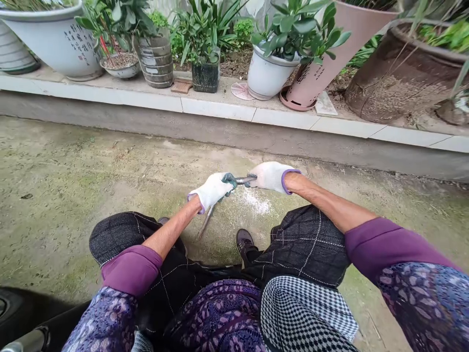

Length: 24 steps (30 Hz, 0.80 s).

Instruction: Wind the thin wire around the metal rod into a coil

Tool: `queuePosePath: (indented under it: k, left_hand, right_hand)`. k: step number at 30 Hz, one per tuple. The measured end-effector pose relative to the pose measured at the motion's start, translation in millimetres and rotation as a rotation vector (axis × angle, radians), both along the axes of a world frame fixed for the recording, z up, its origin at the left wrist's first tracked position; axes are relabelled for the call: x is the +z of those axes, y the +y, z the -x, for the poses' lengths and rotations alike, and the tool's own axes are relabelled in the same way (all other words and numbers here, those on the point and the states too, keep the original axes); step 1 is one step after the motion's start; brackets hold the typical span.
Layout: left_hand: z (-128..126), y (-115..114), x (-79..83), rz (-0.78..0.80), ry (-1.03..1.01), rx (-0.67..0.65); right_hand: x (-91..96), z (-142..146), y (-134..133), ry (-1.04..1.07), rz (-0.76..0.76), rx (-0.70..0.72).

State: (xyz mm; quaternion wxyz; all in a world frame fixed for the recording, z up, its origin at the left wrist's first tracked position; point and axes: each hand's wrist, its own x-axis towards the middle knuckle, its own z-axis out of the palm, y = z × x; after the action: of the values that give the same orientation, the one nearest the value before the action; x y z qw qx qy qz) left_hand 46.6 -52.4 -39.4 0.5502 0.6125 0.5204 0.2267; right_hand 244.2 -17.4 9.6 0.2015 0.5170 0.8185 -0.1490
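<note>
Both of my hands wear white knit gloves with purple cuffs. My left hand (212, 190) is closed around the dark green handle of a tool (230, 181) and also holds a thin stick (205, 222) that points down toward the ground. My right hand (271, 176) is closed on the metal end of the same tool (246, 180). The hands meet in front of my knees, above a patch of white powder (256, 201) on the concrete. What the tool is exactly I cannot make out.
I sit with knees apart, one dark shoe (245, 242) on the mossy concrete ground (73, 186). A raised tiled ledge (216, 110) runs across the back, carrying several potted plants, among them a white pot (269, 76) and a pink pot (330, 54). A dark object (22, 313) sits at lower left.
</note>
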Motion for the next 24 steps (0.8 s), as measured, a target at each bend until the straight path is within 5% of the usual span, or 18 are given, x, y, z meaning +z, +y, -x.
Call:
queuePosePath:
  k: [11,17,24]
  left_hand:
    - [13,-8,22.8,0.064,-0.372,0.244]
    - [26,-3,13.5,0.069,-0.342,0.194]
    - [24,-3,17.4,-0.103,-0.078,0.098]
  right_hand:
    - [23.3,22,17,0.249,-0.219,-0.115]
    - [30.3,23,8,0.78,0.328,-0.393]
    - [17.3,-1,2,0.757,0.798,-0.276]
